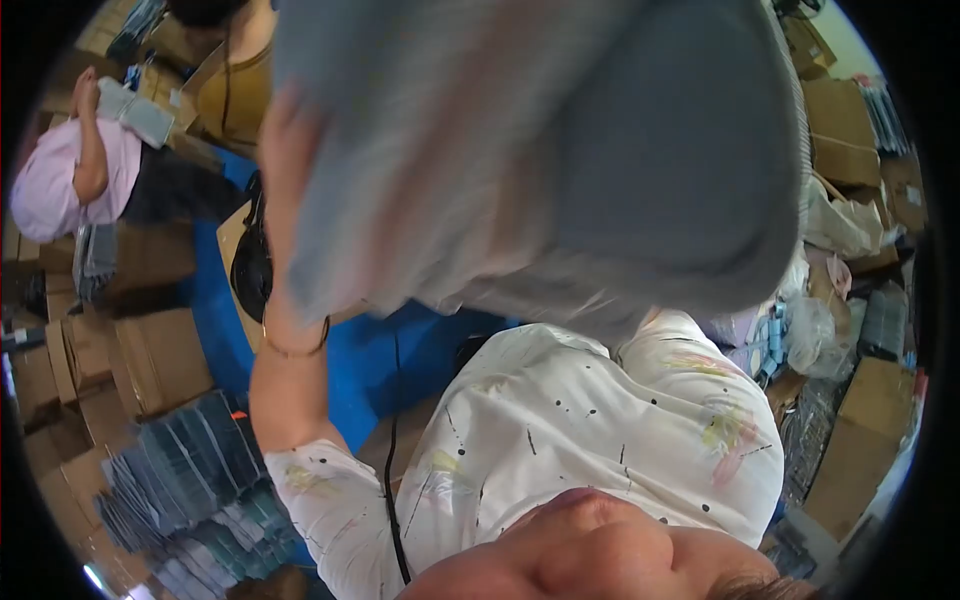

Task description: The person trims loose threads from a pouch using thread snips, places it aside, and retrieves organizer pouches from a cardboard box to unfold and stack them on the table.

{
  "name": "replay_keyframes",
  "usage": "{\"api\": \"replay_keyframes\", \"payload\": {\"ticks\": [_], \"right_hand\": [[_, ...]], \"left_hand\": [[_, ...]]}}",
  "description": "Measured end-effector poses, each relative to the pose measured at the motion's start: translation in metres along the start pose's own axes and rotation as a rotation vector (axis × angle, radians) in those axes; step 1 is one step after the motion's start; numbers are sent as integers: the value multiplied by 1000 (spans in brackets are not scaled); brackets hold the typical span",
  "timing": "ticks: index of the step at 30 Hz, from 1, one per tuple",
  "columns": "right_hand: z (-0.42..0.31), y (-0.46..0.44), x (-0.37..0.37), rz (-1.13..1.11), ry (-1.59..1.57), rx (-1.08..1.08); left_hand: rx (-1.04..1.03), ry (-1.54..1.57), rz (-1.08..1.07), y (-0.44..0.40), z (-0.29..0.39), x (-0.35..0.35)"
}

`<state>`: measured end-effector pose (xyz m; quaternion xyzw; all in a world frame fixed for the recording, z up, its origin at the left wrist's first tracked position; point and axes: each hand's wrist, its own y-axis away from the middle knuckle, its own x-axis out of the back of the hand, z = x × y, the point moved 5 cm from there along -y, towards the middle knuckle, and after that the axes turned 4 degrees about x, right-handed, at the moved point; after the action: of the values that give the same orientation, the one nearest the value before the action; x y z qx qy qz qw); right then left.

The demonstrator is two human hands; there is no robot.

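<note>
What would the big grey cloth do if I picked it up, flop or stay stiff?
The grey cloth would probably flop, since folds droop near the hand. Its dark smooth part looks flatter, so it might bend less. It's wide, so it could swing about.

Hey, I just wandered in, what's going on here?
The person wearing the camera has a large, soft grey piece up in front of them, with the left hand at its edge. The piece and hand are blurred, so the grip is unclear; the right hand is out of sight. Two other people are nearby, among cardboard boxes and stacks of folded grey goods.
</note>
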<state>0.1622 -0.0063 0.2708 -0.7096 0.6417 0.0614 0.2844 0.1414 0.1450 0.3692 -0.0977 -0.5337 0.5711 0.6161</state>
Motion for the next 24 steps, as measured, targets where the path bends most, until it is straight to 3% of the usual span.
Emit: {"api": "replay_keyframes", "payload": {"ticks": [5, 6, 7, 9, 11, 16, 20, 24], "right_hand": [[-20, -19, 126, 365, -64, 15], [-18, -19, 150, 431, -74, 12], [-18, -18, 172, 487, -89, 11], [-11, -14, 213, 586, -109, -1], [-5, -8, 257, 677, -125, -21], [11, 5, 345, 828, -132, -82], [5, 22, 409, 912, -122, -117], [-11, 43, 471, 992, -72, -144]], "left_hand": [[-455, 184, -270, -108, 38, -120], [-422, 238, -301, -115, 46, -141], [-438, 37, -357, -116, 49, -166], [-465, -54, -384, -117, 47, -200], [-493, 169, -327, -118, 43, -239], [-397, 257, -443, -107, -16, -327], [-224, 133, -519, -85, -40, -354], [-255, 199, -463, -88, -48, -372]]}}
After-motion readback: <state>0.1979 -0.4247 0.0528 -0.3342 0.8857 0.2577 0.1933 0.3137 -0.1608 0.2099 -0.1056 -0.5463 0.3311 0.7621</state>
